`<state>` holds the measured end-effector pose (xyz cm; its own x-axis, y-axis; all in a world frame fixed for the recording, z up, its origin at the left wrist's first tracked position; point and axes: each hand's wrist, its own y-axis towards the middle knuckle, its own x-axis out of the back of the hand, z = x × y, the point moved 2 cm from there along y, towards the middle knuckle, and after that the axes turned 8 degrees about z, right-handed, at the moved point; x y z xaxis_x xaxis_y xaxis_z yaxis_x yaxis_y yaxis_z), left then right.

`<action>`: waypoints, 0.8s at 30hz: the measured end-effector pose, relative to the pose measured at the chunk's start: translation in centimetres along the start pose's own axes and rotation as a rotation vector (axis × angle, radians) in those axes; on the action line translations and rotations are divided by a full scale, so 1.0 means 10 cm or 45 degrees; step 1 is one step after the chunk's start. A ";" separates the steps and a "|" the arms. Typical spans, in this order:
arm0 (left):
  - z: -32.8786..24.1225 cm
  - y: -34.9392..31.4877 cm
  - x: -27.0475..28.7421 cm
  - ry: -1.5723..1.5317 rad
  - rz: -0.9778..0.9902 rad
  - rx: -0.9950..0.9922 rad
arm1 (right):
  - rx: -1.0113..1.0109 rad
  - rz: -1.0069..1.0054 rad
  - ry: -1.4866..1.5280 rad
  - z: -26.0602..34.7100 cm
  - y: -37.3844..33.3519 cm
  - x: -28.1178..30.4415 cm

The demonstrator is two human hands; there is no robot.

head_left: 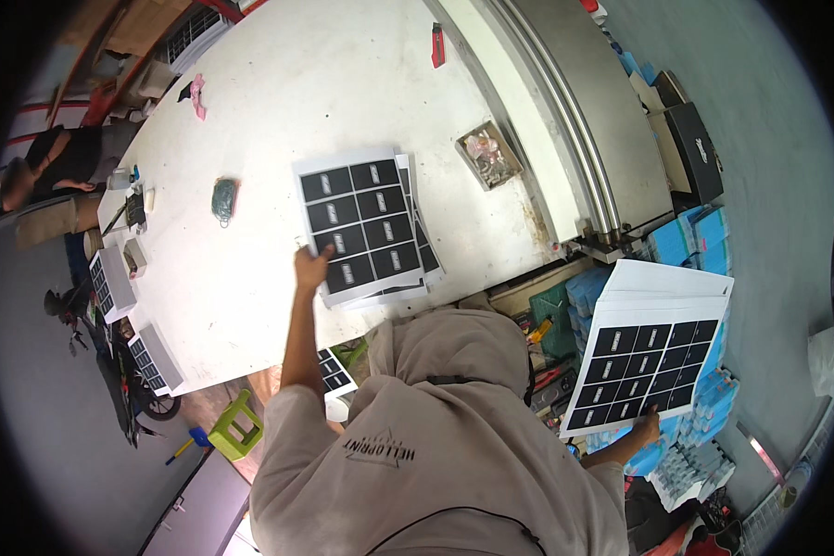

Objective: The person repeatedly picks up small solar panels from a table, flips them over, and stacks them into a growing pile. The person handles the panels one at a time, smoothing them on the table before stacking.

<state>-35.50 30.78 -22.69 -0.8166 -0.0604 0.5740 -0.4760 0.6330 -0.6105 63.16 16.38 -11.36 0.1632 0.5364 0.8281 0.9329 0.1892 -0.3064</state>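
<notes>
My left hand grips the left edge of a white sheet printed with black rectangles, its thumb on top. That sheet lies on a slightly fanned stack of similar sheets near the table's front edge. Off to the right, my right hand is closed on the lower edge of another printed sheet, thumb on the printed side. This sheet is tilted, with white sheets showing behind its top edge. The fingers under both sheets are hidden.
On the white table lie a red cutter knife, a small box of scraps and a green wrapped bundle. A long metal machine borders its right side. A person is at the far left; a green stool stands below.
</notes>
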 end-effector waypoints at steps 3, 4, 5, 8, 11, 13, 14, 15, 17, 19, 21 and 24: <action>-0.12 0.27 -0.75 0.591 -0.315 0.359 | -0.165 -0.699 0.162 -0.57 -0.22 -0.19; -0.25 0.28 -0.89 0.395 -0.321 0.367 | -0.007 -0.977 0.198 -0.67 -0.27 0.00; -0.18 0.19 -0.98 0.433 -0.532 0.224 | -0.047 -1.032 0.741 -0.32 -0.32 0.45; -0.67 0.07 -1.30 0.721 -0.363 0.088 | 0.458 -1.341 0.978 -0.15 -1.33 1.69; -0.69 0.21 -1.45 0.711 -0.302 0.020 | 0.501 -1.383 1.579 0.65 -1.41 2.52; -0.92 0.24 -1.46 0.653 -0.347 -0.242 | -0.014 -1.485 0.962 1.05 -0.64 2.70; -1.14 0.19 -1.46 0.598 -0.459 -0.458 | 0.072 -1.543 0.739 1.60 -0.63 2.79; -1.32 0.20 -1.51 0.564 -0.438 -0.556 | 0.182 -1.595 0.547 2.21 -0.63 2.85; -1.71 0.28 -1.59 0.498 -0.415 -0.738 | 0.401 -1.569 0.517 3.39 -0.69 2.92; -2.20 0.29 -1.78 0.402 -0.367 -0.868 | 0.586 -0.926 1.945 4.33 -0.84 2.89; -2.64 0.28 -1.95 0.265 -0.277 -0.922 | 0.770 -0.637 2.446 5.11 -1.43 2.68; -3.21 0.35 -2.29 -0.088 0.044 -1.006 | 1.255 -0.035 2.106 5.41 -1.27 2.27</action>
<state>-8.01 59.15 -20.49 -0.8575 -0.0618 0.5108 -0.0984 0.9941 -0.0448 37.68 70.64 -14.09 0.8027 -0.5582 0.2099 0.5536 0.8284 0.0858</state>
